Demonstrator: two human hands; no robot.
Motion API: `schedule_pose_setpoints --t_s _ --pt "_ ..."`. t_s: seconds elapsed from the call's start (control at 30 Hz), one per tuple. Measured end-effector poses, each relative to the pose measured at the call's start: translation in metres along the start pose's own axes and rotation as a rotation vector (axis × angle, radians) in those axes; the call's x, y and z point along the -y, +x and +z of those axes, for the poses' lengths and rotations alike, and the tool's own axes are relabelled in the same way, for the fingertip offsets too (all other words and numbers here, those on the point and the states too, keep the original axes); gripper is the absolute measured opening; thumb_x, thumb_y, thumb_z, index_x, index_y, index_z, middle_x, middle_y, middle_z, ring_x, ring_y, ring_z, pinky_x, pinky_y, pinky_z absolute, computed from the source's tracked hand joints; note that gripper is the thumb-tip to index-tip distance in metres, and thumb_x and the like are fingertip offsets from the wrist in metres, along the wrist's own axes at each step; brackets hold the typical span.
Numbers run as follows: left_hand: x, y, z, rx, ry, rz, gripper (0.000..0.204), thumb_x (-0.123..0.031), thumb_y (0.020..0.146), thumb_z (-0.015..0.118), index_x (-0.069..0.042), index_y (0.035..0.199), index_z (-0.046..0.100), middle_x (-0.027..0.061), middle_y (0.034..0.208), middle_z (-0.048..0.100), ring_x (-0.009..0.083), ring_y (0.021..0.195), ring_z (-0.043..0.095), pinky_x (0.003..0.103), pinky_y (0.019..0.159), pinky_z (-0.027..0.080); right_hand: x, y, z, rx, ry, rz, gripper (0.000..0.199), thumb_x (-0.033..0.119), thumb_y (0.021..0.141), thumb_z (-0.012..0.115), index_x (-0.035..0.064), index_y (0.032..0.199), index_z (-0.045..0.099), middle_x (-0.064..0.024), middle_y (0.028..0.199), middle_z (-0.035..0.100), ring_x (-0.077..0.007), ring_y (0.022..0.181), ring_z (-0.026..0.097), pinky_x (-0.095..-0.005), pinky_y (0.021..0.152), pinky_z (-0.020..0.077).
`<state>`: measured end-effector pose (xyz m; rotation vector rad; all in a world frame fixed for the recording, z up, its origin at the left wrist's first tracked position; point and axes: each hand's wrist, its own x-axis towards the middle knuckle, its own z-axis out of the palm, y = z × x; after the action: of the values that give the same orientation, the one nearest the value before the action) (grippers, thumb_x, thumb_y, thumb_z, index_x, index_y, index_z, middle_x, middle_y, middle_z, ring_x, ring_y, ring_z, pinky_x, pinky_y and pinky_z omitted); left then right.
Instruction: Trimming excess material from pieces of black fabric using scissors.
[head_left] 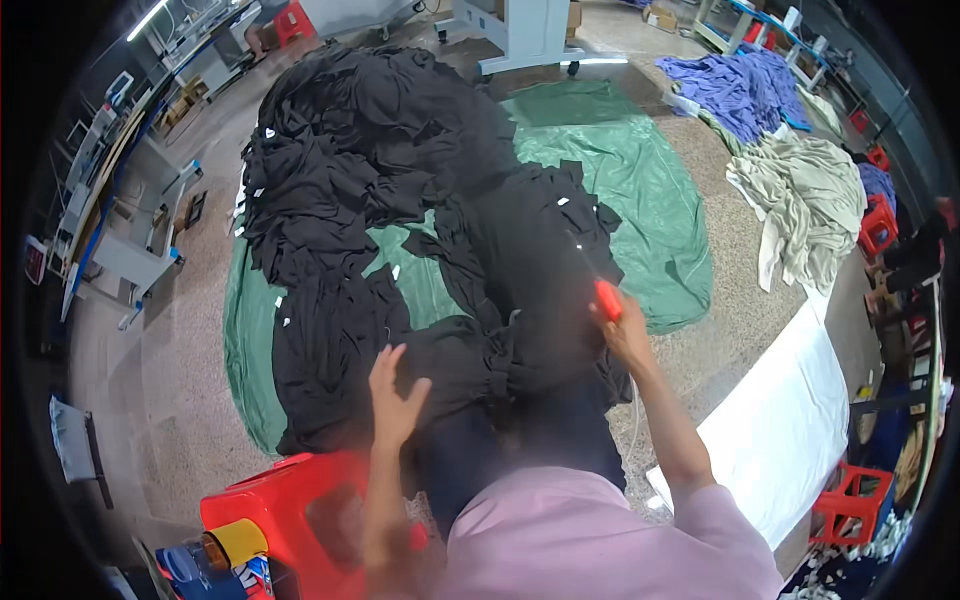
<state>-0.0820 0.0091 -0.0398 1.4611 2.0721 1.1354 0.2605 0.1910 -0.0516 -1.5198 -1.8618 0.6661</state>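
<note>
My right hand (625, 330) is closed round a red-handled tool (607, 298). Its thin front end points away over the black cloth and is blurred, so I cannot tell its exact kind. A thin pale cord or hose (636, 425) hangs below that forearm. My left hand (396, 392) hovers with fingers apart above the near part of the black garments (340, 320), holding nothing. A black piece (545, 290) is spread over my lap and legs and runs into the larger heap (370, 110) beyond. Small white tags show on several garments.
Under the heap lies a green sheet (650, 230) on the speckled floor. Purple cloth (740, 90) and pale green cloth (805, 195) are piled at far right, with a white sheet (775, 420) nearer. A red plastic stool (300, 510) holding a jar stands close on my left.
</note>
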Motion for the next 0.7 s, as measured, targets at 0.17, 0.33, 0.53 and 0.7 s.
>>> schedule_pose_setpoints --t_s 0.17,0.33,0.53,0.7 --pt "-0.043 0.008 0.031 0.125 0.365 0.410 0.045 -0.035 0.069 0.082 -0.009 0.104 0.069 0.0147 0.136 0.053 0.0361 0.133 0.042 0.055 0.109 0.029 0.015 -0.002 0.007 0.107 0.109 -0.069 0.075 0.045 0.073 0.082 0.0260 0.139 0.053 -0.0167 0.087 0.055 -0.0326 0.081 0.059 -0.0414 0.075 0.0480" --pt "-0.065 0.014 0.086 0.112 0.445 0.389 0.026 -0.026 0.079 0.075 -0.007 0.096 0.071 0.0088 0.107 0.065 0.0277 0.107 0.054 0.046 0.092 0.041 0.010 0.000 0.016 0.147 0.164 -0.110 0.077 0.041 0.070 0.086 0.0223 0.137 0.055 -0.0182 0.090 0.061 -0.0344 0.083 0.062 -0.0421 0.078 0.0490" --pt "-0.068 0.024 0.099 0.207 -0.151 -0.069 0.021 -0.009 0.079 0.074 -0.002 0.098 0.068 0.0061 0.091 0.067 0.0165 0.084 0.058 0.031 0.077 0.046 0.014 -0.035 -0.010 0.103 0.120 -0.078 0.047 0.025 0.080 0.079 0.0121 0.122 0.063 -0.0199 0.095 0.064 -0.0388 0.089 0.064 -0.0428 0.078 0.0500" --pt "-0.057 0.008 0.099 0.115 -0.418 -0.060 0.016 0.002 0.083 0.070 0.000 0.098 0.066 0.0048 0.081 0.065 0.0055 0.067 0.058 0.020 0.061 0.046 0.055 -0.089 -0.051 0.198 -0.059 -0.111 0.041 0.025 0.082 0.077 0.0134 0.120 0.063 -0.0170 0.098 0.056 -0.0393 0.089 0.061 -0.0442 0.074 0.0507"
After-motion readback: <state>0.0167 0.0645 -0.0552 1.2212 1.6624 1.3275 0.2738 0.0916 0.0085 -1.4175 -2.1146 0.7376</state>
